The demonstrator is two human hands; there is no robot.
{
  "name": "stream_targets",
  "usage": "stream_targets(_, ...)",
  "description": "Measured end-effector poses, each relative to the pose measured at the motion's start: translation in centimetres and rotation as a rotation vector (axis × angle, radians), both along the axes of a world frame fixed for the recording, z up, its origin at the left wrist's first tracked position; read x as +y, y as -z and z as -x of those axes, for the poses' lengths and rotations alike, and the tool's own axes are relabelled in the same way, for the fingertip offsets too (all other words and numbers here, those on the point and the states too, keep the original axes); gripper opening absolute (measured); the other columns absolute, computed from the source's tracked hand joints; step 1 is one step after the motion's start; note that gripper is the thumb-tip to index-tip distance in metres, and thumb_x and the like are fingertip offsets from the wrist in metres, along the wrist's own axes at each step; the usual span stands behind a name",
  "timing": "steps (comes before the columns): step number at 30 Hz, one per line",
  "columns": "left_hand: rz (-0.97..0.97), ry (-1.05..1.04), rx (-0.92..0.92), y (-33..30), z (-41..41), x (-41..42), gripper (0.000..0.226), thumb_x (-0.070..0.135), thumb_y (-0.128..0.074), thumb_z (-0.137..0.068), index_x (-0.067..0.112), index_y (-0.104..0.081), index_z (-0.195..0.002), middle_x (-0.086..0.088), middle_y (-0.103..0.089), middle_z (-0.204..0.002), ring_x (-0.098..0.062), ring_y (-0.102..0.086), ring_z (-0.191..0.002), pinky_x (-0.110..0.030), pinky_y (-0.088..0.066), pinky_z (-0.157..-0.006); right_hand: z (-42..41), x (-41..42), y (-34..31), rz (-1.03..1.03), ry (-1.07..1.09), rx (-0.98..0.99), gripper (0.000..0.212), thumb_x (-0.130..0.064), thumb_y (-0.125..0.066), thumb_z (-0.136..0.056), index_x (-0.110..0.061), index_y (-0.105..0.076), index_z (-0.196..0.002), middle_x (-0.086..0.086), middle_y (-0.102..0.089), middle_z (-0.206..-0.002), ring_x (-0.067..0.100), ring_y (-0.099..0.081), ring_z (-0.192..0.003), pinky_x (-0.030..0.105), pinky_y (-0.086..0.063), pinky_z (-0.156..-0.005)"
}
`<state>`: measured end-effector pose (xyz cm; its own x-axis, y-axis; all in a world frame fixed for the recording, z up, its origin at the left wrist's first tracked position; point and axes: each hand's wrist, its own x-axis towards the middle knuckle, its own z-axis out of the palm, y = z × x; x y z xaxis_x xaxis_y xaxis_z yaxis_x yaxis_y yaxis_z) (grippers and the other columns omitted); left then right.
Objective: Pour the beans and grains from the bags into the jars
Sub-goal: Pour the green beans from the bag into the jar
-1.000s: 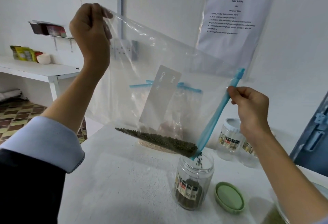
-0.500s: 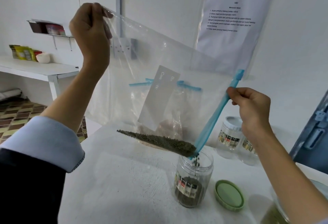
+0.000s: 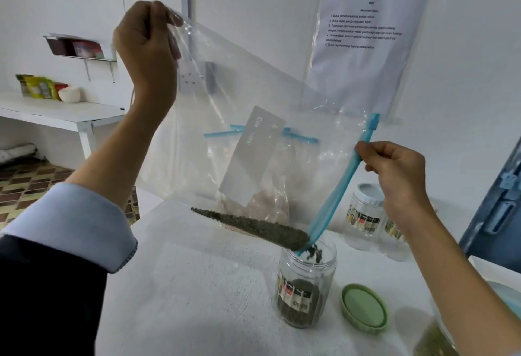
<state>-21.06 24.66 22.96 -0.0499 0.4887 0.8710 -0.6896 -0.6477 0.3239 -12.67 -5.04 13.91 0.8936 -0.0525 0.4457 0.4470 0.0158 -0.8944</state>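
A large clear zip bag (image 3: 245,93) with a blue zip strip (image 3: 337,197) hangs tilted over the table. My left hand (image 3: 146,45) pinches its raised bottom corner, high on the left. My right hand (image 3: 397,175) pinches the blue strip at the bag's mouth. Small dark green beans (image 3: 262,227) lie along the bag's low edge and fall from its lower corner into an open clear jar (image 3: 306,285), which holds a layer of the same beans. The jar's green lid (image 3: 363,307) lies beside it on the right.
Behind the held bag another zip bag (image 3: 270,186) with pale grains stands on the white table (image 3: 191,293). Two more jars (image 3: 363,214) stand at the back right. Part of a jar with green contents (image 3: 434,336) shows at the bottom right.
The pile of beans in the bag has shrunk a little as beans keep falling into the jar. Both hands have stayed almost in place.
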Motion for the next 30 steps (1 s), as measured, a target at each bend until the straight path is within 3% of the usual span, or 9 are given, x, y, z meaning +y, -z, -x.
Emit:
stream_targets(5,-0.010,0.004,0.006,-0.2,0.2,-0.3,0.030,0.011,-0.039,-0.097,0.018,-0.056,-0.073,0.015,-0.056,-0.052,-0.005,-0.042,-0.039,-0.018,-0.029,-0.041,-0.1,-0.2,0.1,-0.007,0.021,0.010,0.015,-0.017,-0.070,-0.085,-0.018,-0.062,-0.073,-0.004,-0.056,-0.068,0.007,-0.046,-0.061,0.002,-0.041,-0.051)
stream_targets(30,-0.023,0.046,0.036,-0.9,0.6,-1.8,0.031,0.011,-0.039,-0.096,0.021,-0.055,-0.072,0.018,-0.055,-0.051,-0.004,-0.043,-0.038,-0.014,-0.030,-0.042,-0.4,-0.4,1.0,-0.025,0.023,0.001,0.013,-0.016,-0.067,-0.088,-0.013,-0.062,-0.077,-0.002,-0.054,-0.068,0.006,-0.045,-0.061,0.002,-0.040,-0.054)
